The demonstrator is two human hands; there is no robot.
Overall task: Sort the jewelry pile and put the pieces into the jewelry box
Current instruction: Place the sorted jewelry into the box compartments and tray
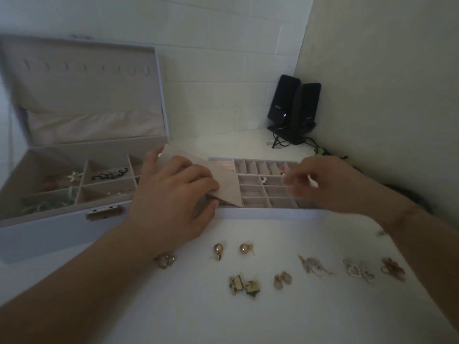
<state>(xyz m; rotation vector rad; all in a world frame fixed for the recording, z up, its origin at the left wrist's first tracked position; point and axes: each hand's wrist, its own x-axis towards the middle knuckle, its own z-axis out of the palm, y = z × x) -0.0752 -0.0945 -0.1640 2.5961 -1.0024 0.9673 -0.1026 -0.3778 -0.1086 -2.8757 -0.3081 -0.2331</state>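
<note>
Presently, on the table [248, 319]:

- Box [62, 229]: lid up, compartments holding a few pieces.
- Tray [263, 192]: beside the box, gridded; few cells filled.
- Flap [223, 184]: beige, folded back off the tray.
- Left hand [171, 197]: fingers curled on the flap, likely to keep the cells clear.
- Right hand [323, 184]: over the tray, fingers pinching a small white piece [313, 181], seemingly to seat it.
- Earrings [246, 249]: paired in rows before the tray, unsorted pieces awaiting cells.
</note>
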